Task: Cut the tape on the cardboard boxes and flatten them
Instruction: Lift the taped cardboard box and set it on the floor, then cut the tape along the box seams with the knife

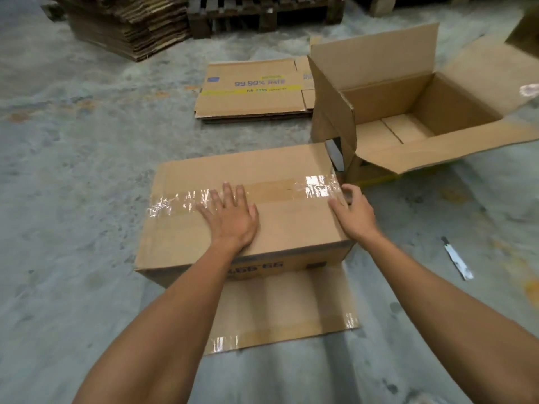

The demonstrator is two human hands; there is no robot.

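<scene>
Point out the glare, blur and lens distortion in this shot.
Head view: glare flares white on the tape across the closed box; the knife on the floor is smeared by motion blur; print on the flattened box is soft; the wide lens bends the frame edges and stretches the forearms.

The floor (73, 135) is bare grey concrete, mottled with pale scuffs and a few rusty orange stains, and it runs out on every side of where the hands rest. Far beyond them and to the left, a tall stack of flattened cardboard (128, 24) sits on the ground, with a dark wooden pallet (262, 13) just to its right along the far edge. Light is even and soft, throwing only faint shadows, and the far right corner is too blurred to make out.
</scene>
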